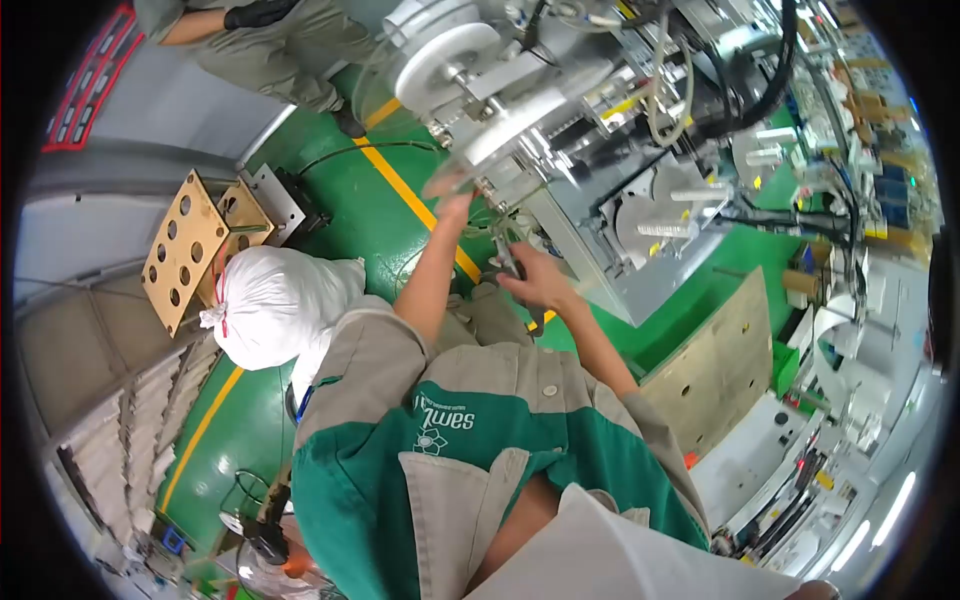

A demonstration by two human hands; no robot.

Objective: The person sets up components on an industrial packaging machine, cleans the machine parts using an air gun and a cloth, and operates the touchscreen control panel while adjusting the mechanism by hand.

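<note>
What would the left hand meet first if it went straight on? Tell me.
Most likely the nearer white reel, just ahead of the left hand, though depth is hard to judge from this one view.

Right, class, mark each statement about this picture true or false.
1. The right hand holds a tool. True.
2. The white sack has a blue tie. False: the tie is red.
3. The green floor carries yellow lines. True.
4. The left hand rests on the white sack. False: it is at the machine, away from the sack.
5. The other person's glove is black. True.
</note>
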